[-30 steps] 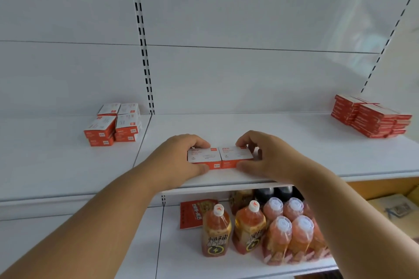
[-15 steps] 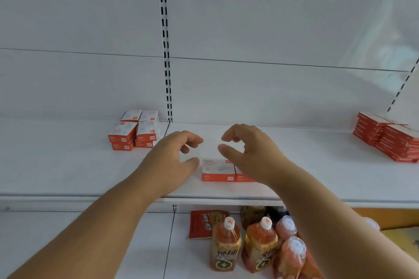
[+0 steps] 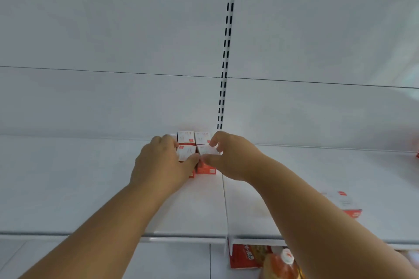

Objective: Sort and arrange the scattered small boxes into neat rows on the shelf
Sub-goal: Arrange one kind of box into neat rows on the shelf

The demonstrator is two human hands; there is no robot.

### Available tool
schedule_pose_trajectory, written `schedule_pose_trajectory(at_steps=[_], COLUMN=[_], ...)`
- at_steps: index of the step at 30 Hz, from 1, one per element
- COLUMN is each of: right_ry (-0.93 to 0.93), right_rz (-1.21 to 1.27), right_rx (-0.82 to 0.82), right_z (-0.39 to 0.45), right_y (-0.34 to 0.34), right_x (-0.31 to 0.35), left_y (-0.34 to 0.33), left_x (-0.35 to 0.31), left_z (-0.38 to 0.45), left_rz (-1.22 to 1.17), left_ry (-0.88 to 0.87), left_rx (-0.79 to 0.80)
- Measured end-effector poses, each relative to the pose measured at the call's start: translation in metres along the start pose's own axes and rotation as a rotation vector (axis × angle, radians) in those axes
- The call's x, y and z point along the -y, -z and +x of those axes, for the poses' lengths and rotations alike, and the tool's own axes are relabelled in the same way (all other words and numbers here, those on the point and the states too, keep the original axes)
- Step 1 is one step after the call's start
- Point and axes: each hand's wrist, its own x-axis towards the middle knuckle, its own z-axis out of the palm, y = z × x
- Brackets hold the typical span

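A block of small boxes (image 3: 194, 145), white on top with orange fronts, sits far back on the white shelf (image 3: 68, 188) just left of the slotted upright (image 3: 226, 41); their long sides run front to back, orange ends facing the person. The left hand (image 3: 163, 163) curls round the front left box; the right hand (image 3: 229, 156) pinches the front right one; another box (image 3: 347, 205) lies well apart at the right.

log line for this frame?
phase: grasp | left hand: on front-left box | right hand: on front-right box | placed pair: right
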Motion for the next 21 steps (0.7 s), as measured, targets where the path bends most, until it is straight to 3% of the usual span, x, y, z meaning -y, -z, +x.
schedule_pose_trajectory(at_steps=[3, 10, 16, 21], right_ry=[-0.084, -0.17, -0.042, 0.034], right_rz=[-0.021, 0.119, 0.07, 0.067], right_rx=[0.029, -0.021, -0.143, -0.183], right_z=[0.007, 0.003, -0.025, -0.058], right_y=[-0.008, -0.006, 0.02, 0.06], right_x=[0.006, -0.002, -0.024, -0.065], left_y=[-0.002, 0.003, 0.008, 0.005], left_x=[0.007, 0.016, 0.005, -0.034], left_z=[0.003, -0.002, -0.006, -0.013], left_rz=[0.028, -0.164, -0.285, -0.359], left_ry=[0.021, -0.043, -0.204, -0.282], left_rx=[0.128, 0.079, -0.015, 0.035])
